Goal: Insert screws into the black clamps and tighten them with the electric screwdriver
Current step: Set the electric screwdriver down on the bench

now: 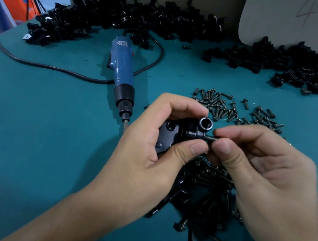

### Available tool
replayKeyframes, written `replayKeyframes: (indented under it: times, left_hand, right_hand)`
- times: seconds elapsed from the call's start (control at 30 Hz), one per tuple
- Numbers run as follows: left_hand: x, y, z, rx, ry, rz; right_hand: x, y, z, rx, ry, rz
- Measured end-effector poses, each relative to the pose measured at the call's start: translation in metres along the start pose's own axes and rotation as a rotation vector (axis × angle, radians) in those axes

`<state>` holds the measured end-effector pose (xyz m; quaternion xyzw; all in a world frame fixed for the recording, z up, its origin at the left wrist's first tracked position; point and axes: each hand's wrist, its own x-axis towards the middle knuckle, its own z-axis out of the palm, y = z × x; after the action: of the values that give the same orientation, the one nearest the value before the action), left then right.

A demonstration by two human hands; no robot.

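Black metal clamp [169,133], gripped by the left hand [145,149], takes a dark threaded screw [211,138] pinched by the right hand [260,169] from three o'clock. Tilted, it may cross-thread or slip free.

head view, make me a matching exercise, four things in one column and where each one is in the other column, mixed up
Things:
1 electric screwdriver
2 black clamp
3 screw
4 heap of clamps

Places:
a pinched by the right hand, partly in the clamp
b piled along the far side of the table
c lying on the table, no hand on it
d held in the left hand

Pairs: 1-c, 2-d, 3-a, 4-b
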<state>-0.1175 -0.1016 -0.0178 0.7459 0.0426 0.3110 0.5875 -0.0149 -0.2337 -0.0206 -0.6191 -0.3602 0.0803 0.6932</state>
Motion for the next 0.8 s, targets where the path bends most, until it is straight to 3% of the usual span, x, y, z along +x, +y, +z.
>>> replayKeyframes:
  times: [0.33,0.5,0.7,0.8]
  left_hand:
    - [-0.0002,-0.0019,0.001,-0.051,-0.009,-0.096]
    - [0.0013,0.0027,-0.0001,0.012,-0.027,-0.04]
    - [-0.002,0.0022,0.0034,0.046,-0.038,0.006]
    - [-0.0017,0.0013,0.0037,0.008,-0.03,-0.028]
  right_hand:
    - [0.0002,0.0105,-0.0068,-0.299,0.015,-0.296]
    - [-0.0013,0.0048,-0.0041,-0.22,0.0,-0.15]
    - [-0.0037,0.0032,0.0021,-0.408,-0.083,-0.093]
    - [-0.0025,0.0045,0.0005,-0.361,-0.123,-0.045]
